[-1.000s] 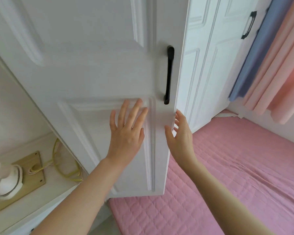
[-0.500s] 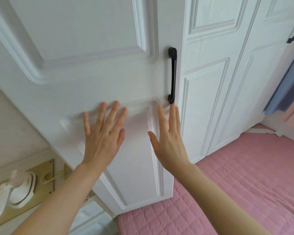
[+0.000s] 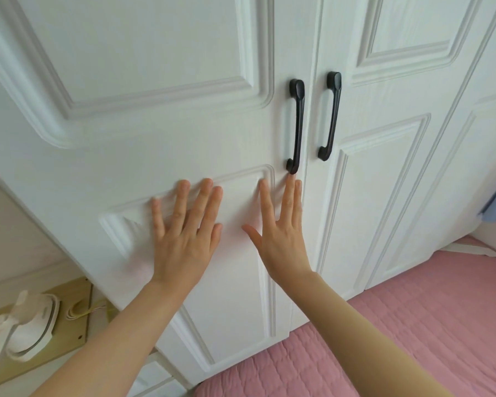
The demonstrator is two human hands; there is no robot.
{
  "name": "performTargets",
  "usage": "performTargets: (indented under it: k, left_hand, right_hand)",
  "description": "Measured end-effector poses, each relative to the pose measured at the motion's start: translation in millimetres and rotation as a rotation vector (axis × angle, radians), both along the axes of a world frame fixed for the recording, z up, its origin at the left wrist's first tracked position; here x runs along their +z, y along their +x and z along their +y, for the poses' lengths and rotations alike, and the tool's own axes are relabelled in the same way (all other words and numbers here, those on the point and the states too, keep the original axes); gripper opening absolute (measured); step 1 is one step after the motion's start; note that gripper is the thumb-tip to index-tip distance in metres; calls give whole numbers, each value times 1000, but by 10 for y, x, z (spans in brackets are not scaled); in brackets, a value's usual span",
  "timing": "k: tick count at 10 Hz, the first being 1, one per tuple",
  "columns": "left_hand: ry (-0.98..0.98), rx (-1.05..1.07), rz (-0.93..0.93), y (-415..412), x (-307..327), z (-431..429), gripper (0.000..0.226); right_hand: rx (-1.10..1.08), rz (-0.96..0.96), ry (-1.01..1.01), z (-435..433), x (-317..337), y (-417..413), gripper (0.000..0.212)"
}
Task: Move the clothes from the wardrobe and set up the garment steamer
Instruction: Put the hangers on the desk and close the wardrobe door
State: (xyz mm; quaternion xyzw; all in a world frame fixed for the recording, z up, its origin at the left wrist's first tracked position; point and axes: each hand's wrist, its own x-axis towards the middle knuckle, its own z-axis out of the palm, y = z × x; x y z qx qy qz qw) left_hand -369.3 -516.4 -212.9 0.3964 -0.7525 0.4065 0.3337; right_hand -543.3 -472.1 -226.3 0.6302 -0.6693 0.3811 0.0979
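white wardrobe door (image 3: 155,138) bears left hand (image 3: 184,239) and right hand (image 3: 281,242), both splayed flat, apparently pressing.

I see my left hand (image 3: 184,239) and right hand (image 3: 281,233) pressed flat on the white wardrobe door (image 3: 155,124), the right fingertips just below its black handle (image 3: 297,124).
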Motion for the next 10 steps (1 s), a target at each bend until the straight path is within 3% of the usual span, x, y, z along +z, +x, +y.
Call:
performTargets:
  k: [6,9,10]
  left_hand:
    - [-118,43,14,-56,-74,-194,62]
    - [184,29,-42,-15,200,252,74]
    - [324,42,-48,147,209,443,78]
  right_hand:
    - [15,91,-93,-221,-111,-65,82]
    - [-105,164,99,94,119,40,95]
    - [-132,165,194,292,188,153,89]
